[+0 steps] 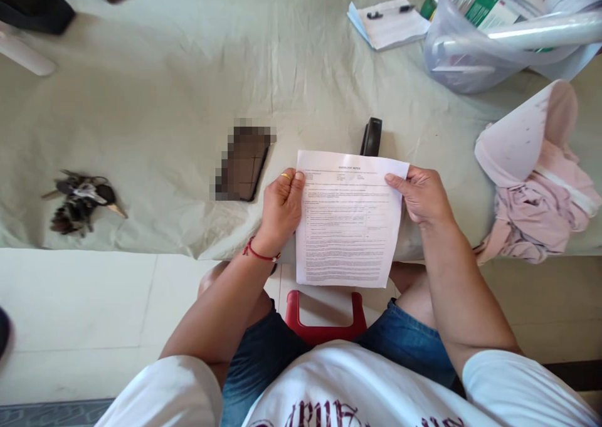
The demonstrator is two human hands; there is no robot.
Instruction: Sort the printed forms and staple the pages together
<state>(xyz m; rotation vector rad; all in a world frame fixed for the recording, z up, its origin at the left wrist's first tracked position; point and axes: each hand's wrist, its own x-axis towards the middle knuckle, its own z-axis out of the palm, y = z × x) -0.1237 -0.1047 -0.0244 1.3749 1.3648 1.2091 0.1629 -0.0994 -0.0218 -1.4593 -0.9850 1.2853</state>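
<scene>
A printed white sheet of paper (348, 219) is held upright over the near edge of the cloth-covered table (188, 88). My left hand (282, 207), with a ring and a red wrist thread, grips the sheet's left edge. My right hand (422, 195) grips its upper right corner. A black stapler (371, 137) lies on the table just behind the sheet's top edge, partly hidden by it. A dark phone (244, 163) lies left of my left hand.
A bunch of keys (79, 201) lies at the left. A notepad with a pen (388, 22) and a clear plastic tub (493, 38) stand at the back right. Pink cloth (536, 195) is heaped at the right. A red stool (324, 320) shows between my knees.
</scene>
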